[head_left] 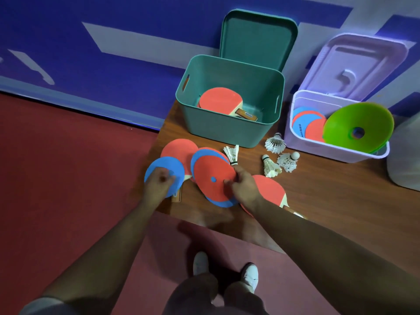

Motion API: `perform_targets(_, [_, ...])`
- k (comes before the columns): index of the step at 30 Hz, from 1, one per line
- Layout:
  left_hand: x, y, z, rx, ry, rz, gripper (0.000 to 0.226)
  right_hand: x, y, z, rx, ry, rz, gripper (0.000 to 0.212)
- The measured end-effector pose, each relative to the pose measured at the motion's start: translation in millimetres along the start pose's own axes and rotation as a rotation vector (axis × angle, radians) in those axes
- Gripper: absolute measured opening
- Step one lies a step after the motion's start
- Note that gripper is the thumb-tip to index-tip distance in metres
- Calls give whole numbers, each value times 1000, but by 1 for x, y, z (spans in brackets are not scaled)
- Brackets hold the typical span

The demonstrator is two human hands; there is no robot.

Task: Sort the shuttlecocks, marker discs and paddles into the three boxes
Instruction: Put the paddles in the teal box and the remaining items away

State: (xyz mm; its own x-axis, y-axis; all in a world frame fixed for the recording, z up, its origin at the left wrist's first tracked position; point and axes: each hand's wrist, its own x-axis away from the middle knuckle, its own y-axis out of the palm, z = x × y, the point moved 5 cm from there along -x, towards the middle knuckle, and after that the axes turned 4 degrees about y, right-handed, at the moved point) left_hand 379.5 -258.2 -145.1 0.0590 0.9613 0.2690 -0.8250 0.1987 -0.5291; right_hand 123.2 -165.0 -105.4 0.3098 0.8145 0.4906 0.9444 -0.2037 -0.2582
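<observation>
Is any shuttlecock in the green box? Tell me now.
No, only paddles show in the green box; the shuttlecocks lie outside on the table.

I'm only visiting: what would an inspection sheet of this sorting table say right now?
Surface: wooden table, gear spread over it.
Job's things: paddles in green box; discs and green cones in lilac box; four shuttlecocks loose on table; two loose paddles beside stacked discs.
Clutter: white object at right edge, unidentifiable.
Grippers: left hand lies on blue disc, grip unclear; right hand pinches red disc.
Cables: nothing seen.
Surroundings: red floor, blue-and-white wall, green lid and lilac lid propped behind boxes.
</observation>
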Motion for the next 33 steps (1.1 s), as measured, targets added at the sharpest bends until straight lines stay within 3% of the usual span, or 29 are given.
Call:
perform_targets(4, [-35,-23,-51,-165,-204,40,59,-13,13,5,-6,3,-9,32])
perform_targets(11, [-70,-9,-92,-348,-362,-8,101,-28,16,15,-10,34,-7,34])
perform_targets(13, [-65,-8,-92,-397,-386,16,93,-31,15,17,-44,46,-11,33])
perform_targets(15, [-61,-10,-85,-326,-296,71,65,-33,15,16,-100,66,-24,31])
perform_targets(17, [-54,-15,-68,-133,-158,132,32,-32,15,10,-191,94,-46,32])
perform_targets(19, [-43,-19,-48,132,-102,141,18,-33,17,3,-315,121,-95,34])
perform_targets(23, [-26,-10,-13,709,-102,-69,32,-32,21,-18,-503,193,-269,42])
perform_targets(26, [-18,9,29,990,-148,-290,39,-34,15,-30,-398,212,-225,38])
perform_targets(29, [-14,32,69,929,-149,-406,28,-32,-10,-40,-160,109,-52,34])
perform_targets(33, [-11,67,110,818,-14,-469,34,-15,-63,-36,-226,85,118,41])
